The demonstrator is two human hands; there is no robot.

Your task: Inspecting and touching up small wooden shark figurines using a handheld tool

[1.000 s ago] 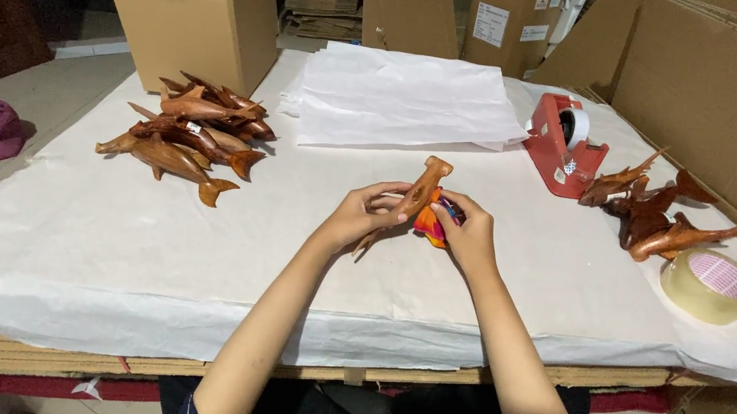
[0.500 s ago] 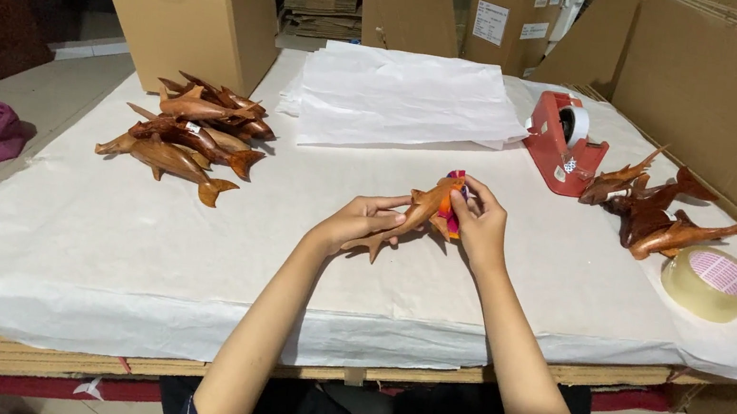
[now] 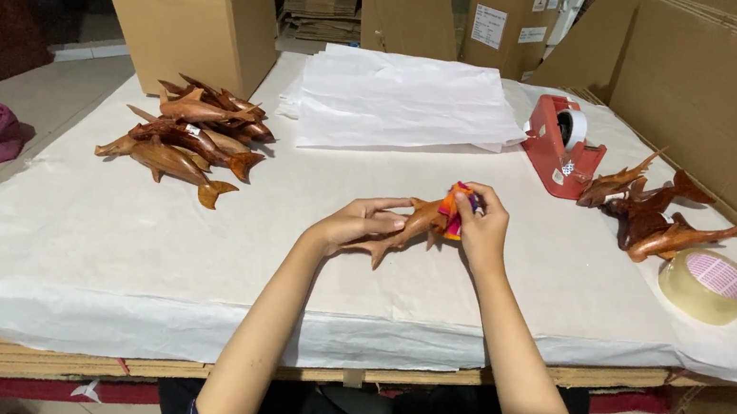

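A: Start with the big things. What's in front of you?

B: Your worktop (image 3: 91, 264) is covered in white paper, with a stack of white sheets (image 3: 407, 102) at the far side. A closed cardboard box (image 3: 195, 19) stands at the far left corner; you can't see what's in it.

A: And the carvings?

B: A pile of wooden fish (image 3: 191, 134) lies left of you, bare wood, none wrapped. A smaller group (image 3: 660, 214) lies to your right, between the red tape dispenser (image 3: 561, 148) and a roll of clear tape (image 3: 709, 285).

A: What have you got in hand?

B: One fish (image 3: 409, 227), held just above the worktop in the middle. Your left hand (image 3: 354, 226) grasps its tail end, fingers curled over it. Your right hand (image 3: 482, 228) pinches a small pink and orange tag (image 3: 452, 217) against the fish's front end.

A: How far along does it look?

B: Hard to tell which group is finished. I'd judge this fish is mid-handling, and no sheet has been laid out for it yet.
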